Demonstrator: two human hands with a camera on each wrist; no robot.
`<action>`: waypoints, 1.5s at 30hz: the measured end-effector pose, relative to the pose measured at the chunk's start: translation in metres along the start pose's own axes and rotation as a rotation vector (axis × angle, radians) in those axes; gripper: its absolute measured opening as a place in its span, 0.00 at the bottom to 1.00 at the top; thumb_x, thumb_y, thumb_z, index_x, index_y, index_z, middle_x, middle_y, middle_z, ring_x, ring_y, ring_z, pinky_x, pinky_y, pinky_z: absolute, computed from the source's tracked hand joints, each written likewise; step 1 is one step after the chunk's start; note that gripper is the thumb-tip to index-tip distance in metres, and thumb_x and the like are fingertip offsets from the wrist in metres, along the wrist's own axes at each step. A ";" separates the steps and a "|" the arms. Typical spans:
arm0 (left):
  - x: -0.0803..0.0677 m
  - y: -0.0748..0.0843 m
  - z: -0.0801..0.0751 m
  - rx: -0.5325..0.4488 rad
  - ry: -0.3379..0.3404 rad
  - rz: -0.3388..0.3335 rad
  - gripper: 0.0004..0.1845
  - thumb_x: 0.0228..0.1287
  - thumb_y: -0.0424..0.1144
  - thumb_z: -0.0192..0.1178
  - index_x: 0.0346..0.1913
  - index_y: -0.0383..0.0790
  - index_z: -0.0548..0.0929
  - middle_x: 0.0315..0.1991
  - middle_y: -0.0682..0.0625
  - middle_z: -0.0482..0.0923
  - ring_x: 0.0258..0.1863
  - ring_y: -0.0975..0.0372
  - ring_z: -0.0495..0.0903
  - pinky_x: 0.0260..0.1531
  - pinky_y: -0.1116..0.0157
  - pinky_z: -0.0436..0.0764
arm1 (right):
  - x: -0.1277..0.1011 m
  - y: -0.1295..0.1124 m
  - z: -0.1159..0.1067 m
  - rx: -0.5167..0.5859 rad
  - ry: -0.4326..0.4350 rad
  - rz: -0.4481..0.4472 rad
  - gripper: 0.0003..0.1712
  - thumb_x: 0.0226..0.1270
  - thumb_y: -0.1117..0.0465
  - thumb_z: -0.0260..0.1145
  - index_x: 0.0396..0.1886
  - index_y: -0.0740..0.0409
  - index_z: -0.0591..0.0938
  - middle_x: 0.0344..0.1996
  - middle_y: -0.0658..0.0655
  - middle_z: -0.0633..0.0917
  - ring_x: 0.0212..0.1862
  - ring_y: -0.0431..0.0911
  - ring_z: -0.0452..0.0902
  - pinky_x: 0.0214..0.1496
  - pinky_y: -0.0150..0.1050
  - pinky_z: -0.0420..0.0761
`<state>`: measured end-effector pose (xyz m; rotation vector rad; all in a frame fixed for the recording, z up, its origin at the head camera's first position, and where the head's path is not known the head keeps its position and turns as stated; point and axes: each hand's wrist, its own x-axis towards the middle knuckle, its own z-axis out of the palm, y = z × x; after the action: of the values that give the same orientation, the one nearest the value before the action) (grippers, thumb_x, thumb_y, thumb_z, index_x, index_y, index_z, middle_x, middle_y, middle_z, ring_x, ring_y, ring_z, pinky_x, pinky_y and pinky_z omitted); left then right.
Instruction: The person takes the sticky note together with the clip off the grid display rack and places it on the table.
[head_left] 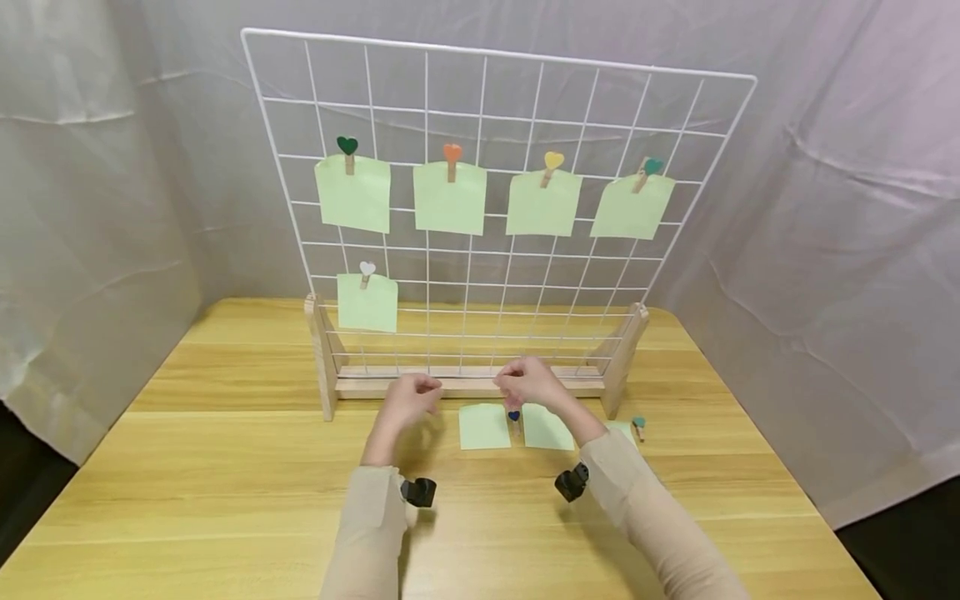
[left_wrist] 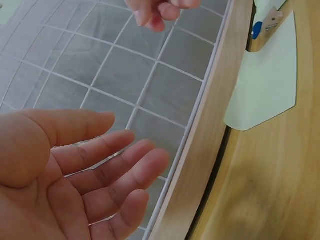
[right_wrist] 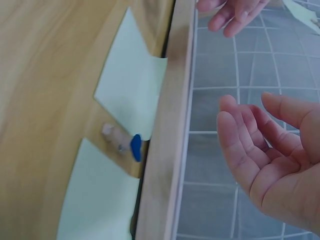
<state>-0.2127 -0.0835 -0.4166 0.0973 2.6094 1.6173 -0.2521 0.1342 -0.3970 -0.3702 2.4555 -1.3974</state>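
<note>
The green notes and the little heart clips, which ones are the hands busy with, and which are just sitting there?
Near the hands:
- left hand, open, holding nothing
- right hand, open, holding nothing
- two loose green notes on the table
- blue heart clip between them

Just sitting there:
- five clipped notes on the wire grid
- teal heart clip at the table's right

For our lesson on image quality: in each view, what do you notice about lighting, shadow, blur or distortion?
Head view: even, soft light, faint shadows under the forearms, the wire grid bowed by the wide lens. Left wrist view: the left hand looms large and soft. Right wrist view: the blue-heart clip is blurred.
</note>
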 end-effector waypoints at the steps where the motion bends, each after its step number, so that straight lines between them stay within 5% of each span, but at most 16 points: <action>1: 0.000 0.001 -0.001 0.002 0.002 0.002 0.14 0.61 0.34 0.54 0.46 0.27 0.77 0.34 0.38 0.79 0.29 0.49 0.79 0.33 0.61 0.76 | 0.000 -0.002 0.000 -0.006 0.006 -0.013 0.12 0.62 0.64 0.58 0.35 0.72 0.79 0.26 0.68 0.80 0.23 0.51 0.79 0.29 0.46 0.80; 19: 0.000 0.004 -0.021 0.016 0.062 0.067 0.13 0.63 0.35 0.52 0.44 0.30 0.79 0.36 0.39 0.78 0.29 0.50 0.79 0.37 0.56 0.76 | -0.012 -0.061 0.007 0.049 -0.032 -0.131 0.10 0.63 0.68 0.56 0.34 0.74 0.78 0.21 0.57 0.78 0.30 0.63 0.78 0.33 0.48 0.79; 32: -0.001 0.008 -0.034 -0.008 0.067 0.066 0.15 0.64 0.35 0.51 0.47 0.27 0.77 0.40 0.38 0.77 0.33 0.48 0.80 0.37 0.58 0.77 | 0.012 -0.058 0.011 0.105 -0.004 -0.167 0.12 0.62 0.64 0.58 0.35 0.73 0.79 0.21 0.58 0.79 0.23 0.50 0.79 0.28 0.40 0.80; 45: 0.002 0.018 -0.047 0.071 0.094 0.069 0.15 0.64 0.38 0.50 0.48 0.32 0.77 0.40 0.40 0.78 0.31 0.56 0.80 0.31 0.60 0.76 | 0.017 -0.067 0.015 0.103 -0.034 -0.175 0.10 0.62 0.67 0.58 0.34 0.73 0.78 0.22 0.65 0.79 0.26 0.59 0.78 0.31 0.46 0.80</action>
<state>-0.2192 -0.1175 -0.3797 0.1189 2.7648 1.5873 -0.2567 0.0832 -0.3488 -0.5925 2.3608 -1.5664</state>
